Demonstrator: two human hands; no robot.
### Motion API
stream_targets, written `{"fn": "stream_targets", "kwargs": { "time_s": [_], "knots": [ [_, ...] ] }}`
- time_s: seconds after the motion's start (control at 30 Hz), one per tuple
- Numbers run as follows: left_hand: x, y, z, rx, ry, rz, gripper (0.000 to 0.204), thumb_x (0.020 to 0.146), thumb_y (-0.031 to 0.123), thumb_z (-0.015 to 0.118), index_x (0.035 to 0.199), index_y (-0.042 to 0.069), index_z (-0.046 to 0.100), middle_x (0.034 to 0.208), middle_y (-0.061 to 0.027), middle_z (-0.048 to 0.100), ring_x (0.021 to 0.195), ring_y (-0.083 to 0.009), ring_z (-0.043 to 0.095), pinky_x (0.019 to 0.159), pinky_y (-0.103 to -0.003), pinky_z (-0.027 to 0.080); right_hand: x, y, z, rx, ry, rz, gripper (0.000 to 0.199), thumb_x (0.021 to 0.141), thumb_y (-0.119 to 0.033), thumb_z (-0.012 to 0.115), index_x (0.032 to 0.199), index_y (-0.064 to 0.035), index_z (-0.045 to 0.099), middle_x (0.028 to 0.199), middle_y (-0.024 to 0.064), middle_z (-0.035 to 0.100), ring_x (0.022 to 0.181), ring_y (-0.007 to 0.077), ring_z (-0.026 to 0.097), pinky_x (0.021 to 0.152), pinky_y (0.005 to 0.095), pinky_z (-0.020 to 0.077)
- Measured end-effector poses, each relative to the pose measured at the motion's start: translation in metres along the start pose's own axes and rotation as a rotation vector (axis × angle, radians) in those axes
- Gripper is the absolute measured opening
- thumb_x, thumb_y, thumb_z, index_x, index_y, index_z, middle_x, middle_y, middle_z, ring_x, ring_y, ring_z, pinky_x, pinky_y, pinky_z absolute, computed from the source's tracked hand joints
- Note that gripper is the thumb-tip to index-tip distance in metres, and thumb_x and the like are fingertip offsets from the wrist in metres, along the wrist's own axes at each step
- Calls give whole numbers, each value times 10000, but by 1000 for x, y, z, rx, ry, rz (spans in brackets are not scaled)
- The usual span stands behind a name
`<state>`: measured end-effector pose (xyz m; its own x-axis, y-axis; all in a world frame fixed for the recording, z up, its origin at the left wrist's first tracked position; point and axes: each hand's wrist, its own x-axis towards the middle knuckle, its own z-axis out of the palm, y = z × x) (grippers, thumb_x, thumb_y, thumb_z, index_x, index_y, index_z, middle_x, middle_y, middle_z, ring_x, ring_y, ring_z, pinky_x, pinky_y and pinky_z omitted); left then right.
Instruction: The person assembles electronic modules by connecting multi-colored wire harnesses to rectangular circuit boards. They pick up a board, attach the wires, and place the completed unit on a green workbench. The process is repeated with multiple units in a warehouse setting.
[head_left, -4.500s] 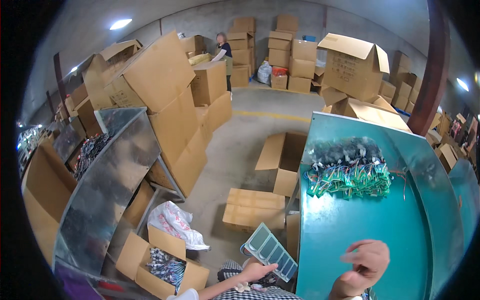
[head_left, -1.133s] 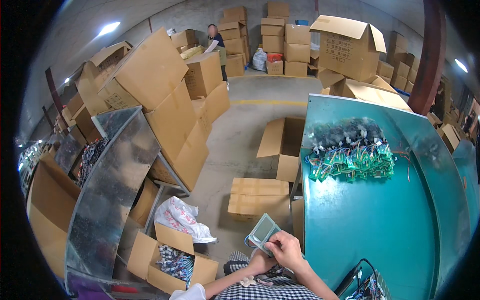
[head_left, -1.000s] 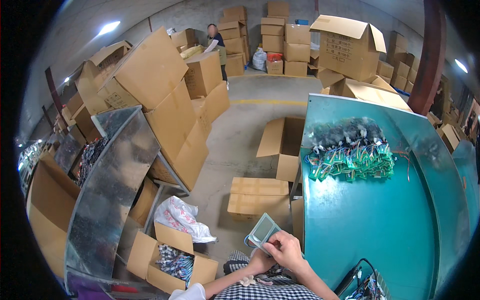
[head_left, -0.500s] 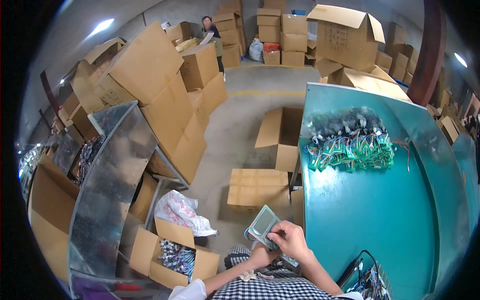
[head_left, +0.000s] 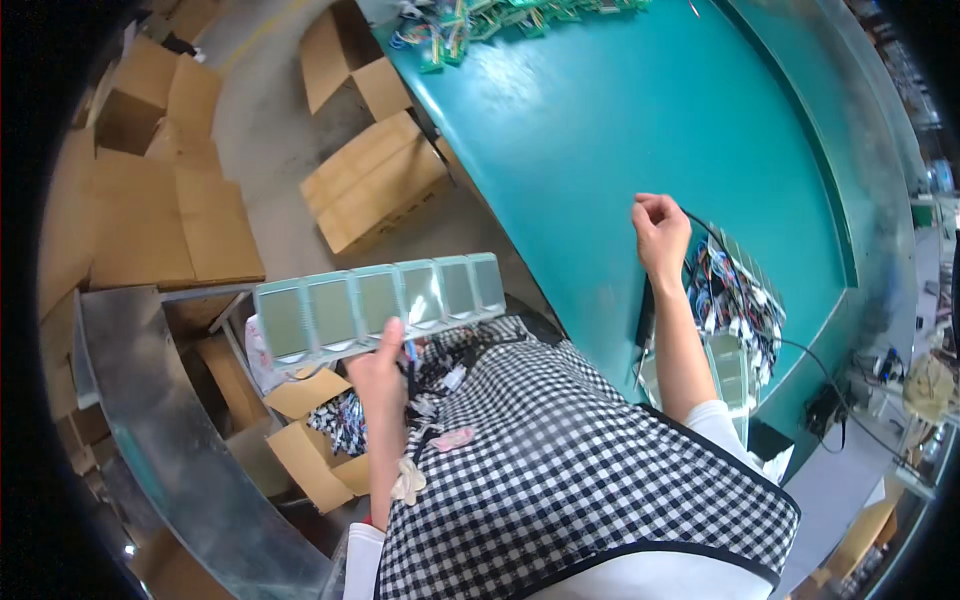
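One closed carton (head_left: 375, 183) is standing beside the bench (head_left: 600, 130); one wire pile (head_left: 732, 295) is lying near the right hand (head_left: 645, 205), whose fingertips are resting together. The left hand (head_left: 378, 378) is clamping one six-panel strip (head_left: 380, 303) before the checked apron (head_left: 590, 440).

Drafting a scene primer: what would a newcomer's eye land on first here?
First, the strip of greyish panels in the left hand, left of centre. Next, the black-and-white checked apron filling the lower middle. Then the broad teal table at upper right, with green circuit boards cut off by the picture's top edge.
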<state>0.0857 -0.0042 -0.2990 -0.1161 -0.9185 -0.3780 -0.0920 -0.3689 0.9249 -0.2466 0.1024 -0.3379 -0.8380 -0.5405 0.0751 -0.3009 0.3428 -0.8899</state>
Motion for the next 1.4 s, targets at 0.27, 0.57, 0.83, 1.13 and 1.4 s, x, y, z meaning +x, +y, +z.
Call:
{"fn": "stream_targets", "kwargs": {
  "time_s": [0.27, 0.57, 0.83, 1.13, 1.4],
  "knots": [
    [4, 20, 8, 119, 59, -46, 353, 764, 160, 679, 1031, -18, 534, 936, -81, 576, 723, -123, 545, 616, -262, 469, -106, 53, 2, -636, -554, -338, 133, 681, -138, 633, 755, -33, 599, 823, 112, 592, 779, 300, 575, 695, 389, 479],
    [5, 17, 13, 212, -138, 187, 379, 780, 185, 638, 1096, 13, 521, 1071, -98, 569, 997, -202, 525, 846, -336, 421, -49, -193, 86, 138, -491, -823, 385, 711, -190, 669, 1040, -32, 548, 1084, 211, 516, 1065, 386, 448, 876, 432, 395],
    [9, 7, 23, 210, -1, 502, 529, 736, 266, 640, 1137, -33, 469, 1036, -171, 586, 979, -267, 563, 820, -367, 431, -82, -252, 150, 41, -863, -884, 435, 652, -426, 707, 780, -45, 540, 774, 132, 535, 711, 312, 544, 608, 385, 440],
    [9, -16, 26, 294, -166, 404, 524, 725, 385, 641, 1080, 15, 536, 991, -178, 610, 968, -301, 573, 805, -377, 440, -78, -242, 156, 34, -833, -853, 314, 640, -291, 745, 670, -33, 569, 653, 93, 559, 575, 252, 569, 524, 340, 453],
    [3, -14, 23, 330, -182, 426, 528, 731, 385, 636, 1087, 10, 530, 1021, -199, 593, 985, -333, 552, 826, -388, 429, -80, -237, 152, 38, -895, -801, 194, 679, -193, 708, 707, -34, 601, 694, 107, 570, 636, 257, 591, 570, 345, 463]
  ]
}}
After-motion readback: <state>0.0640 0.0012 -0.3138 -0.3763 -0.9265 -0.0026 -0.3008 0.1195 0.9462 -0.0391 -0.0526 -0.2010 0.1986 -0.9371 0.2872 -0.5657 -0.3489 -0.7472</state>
